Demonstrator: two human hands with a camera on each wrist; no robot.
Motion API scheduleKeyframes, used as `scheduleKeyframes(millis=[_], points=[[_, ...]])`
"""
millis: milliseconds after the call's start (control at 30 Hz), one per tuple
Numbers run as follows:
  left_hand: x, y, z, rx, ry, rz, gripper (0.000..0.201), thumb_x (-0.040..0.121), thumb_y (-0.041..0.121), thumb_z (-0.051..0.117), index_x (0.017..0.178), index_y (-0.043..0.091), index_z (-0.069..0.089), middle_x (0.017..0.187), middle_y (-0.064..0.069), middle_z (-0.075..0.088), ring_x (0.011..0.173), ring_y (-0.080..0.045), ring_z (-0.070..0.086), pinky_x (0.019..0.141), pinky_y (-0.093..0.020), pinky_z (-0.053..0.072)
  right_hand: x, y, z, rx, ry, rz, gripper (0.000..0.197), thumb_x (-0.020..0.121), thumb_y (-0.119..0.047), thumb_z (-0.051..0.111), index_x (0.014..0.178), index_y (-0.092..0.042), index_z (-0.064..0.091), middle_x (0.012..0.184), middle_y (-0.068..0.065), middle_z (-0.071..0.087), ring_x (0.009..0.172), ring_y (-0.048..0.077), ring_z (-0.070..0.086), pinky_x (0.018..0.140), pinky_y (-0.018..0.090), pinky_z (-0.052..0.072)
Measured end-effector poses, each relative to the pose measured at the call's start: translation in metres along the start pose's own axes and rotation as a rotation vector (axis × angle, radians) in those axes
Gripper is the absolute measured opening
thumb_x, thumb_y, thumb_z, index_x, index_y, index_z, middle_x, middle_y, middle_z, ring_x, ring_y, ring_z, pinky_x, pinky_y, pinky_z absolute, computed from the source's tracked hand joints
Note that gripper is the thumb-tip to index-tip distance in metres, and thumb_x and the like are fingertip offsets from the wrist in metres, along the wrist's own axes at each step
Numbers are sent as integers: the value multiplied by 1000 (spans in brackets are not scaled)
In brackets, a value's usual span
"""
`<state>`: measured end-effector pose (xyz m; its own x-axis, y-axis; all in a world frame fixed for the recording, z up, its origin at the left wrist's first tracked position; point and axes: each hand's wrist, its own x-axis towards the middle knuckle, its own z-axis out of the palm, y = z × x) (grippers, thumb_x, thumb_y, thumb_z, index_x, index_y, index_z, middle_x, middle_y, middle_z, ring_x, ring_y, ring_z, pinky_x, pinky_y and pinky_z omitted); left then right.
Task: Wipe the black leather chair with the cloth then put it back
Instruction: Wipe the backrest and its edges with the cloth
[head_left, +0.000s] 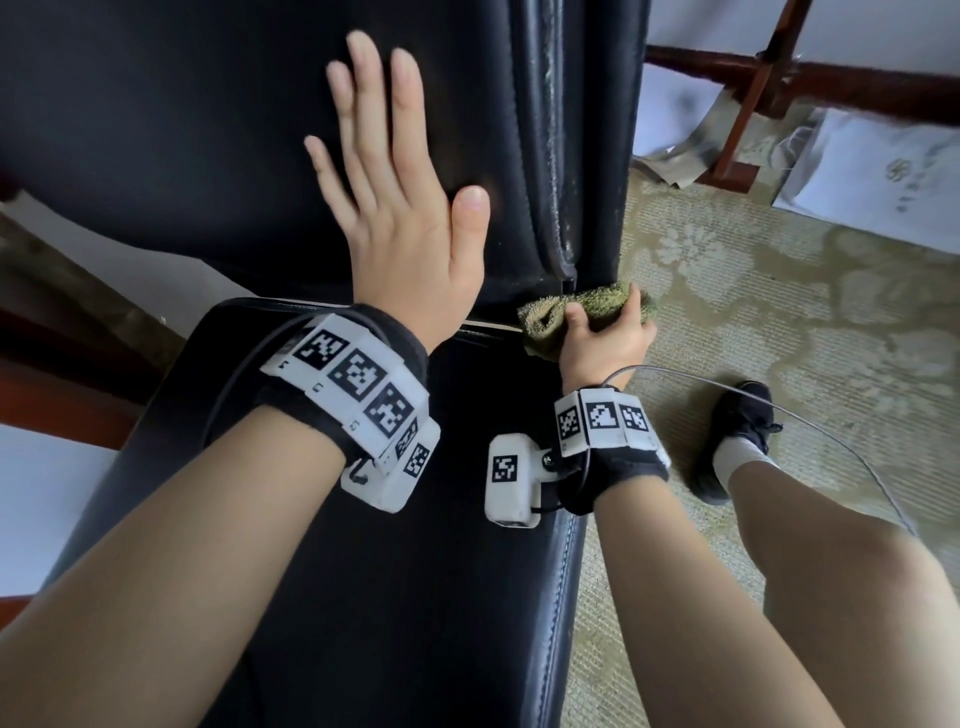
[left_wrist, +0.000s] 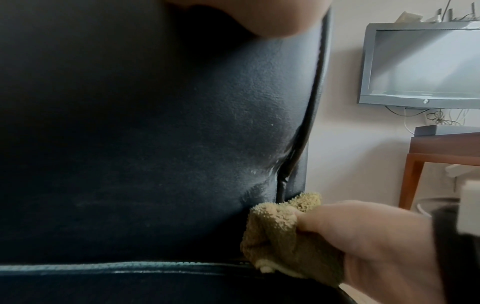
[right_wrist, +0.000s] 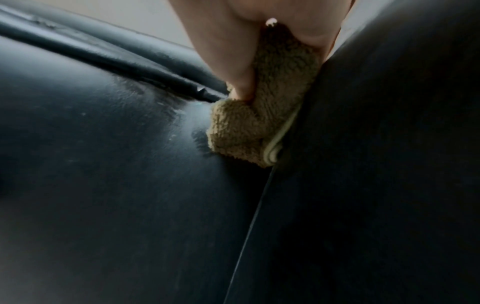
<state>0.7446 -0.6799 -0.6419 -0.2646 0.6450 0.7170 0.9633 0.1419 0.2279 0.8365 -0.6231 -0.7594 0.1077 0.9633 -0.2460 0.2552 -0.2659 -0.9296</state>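
Head view: the person's left hand lies flat with straight, spread fingers against the backrest of the black leather chair. The right hand grips a bunched olive-green terry cloth at the backrest's lower right corner, where it meets the seat. A black shoe stands on the patterned green carpet.

Left wrist view: the right hand pinches the cloth against the corner seam. A grey screen hangs on the wall.

Right wrist view: the fingers press the cloth into the crease between backrest and seat.
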Motion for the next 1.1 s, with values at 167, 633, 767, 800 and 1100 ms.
scheduleKeyframes(millis=[167,633,767,800,1100], points=[[-1,-1,-3,43,-33,2,67,88,22,35,141,-13,15,148,-35,16,139,-45,12,112,-54,2,10,2,-22,-58,-74,58,64,81,-26,69,137,-10,43,127,15,53,120,30,48,104,35,35],[-2,-2,-1,16,-18,17,67,95,35,23,141,-13,17,147,-36,17,138,-45,12,111,-56,3,16,-13,-47,-74,-106,-123,82,76,-36,73,142,-7,34,137,16,45,127,28,43,107,31,32],[-2,-3,2,22,-1,21,66,94,31,28,140,-15,17,146,-37,18,137,-45,12,111,-57,3,20,-22,-33,-151,-75,-126,83,77,-38,72,145,-14,31,140,19,34,127,28,40,102,25,26],[-2,-2,2,19,1,17,66,94,32,27,140,-15,17,146,-37,18,137,-45,12,111,-57,2,21,-22,-31,-162,-70,-129,81,77,-37,72,144,-14,32,140,18,34,127,28,41,102,25,26],[0,-1,1,35,-3,14,65,93,27,29,140,-15,17,146,-36,18,137,-46,12,111,-56,3,32,6,-38,-322,-185,4,51,76,-35,71,114,-4,58,118,15,60,112,28,53,92,29,39]])
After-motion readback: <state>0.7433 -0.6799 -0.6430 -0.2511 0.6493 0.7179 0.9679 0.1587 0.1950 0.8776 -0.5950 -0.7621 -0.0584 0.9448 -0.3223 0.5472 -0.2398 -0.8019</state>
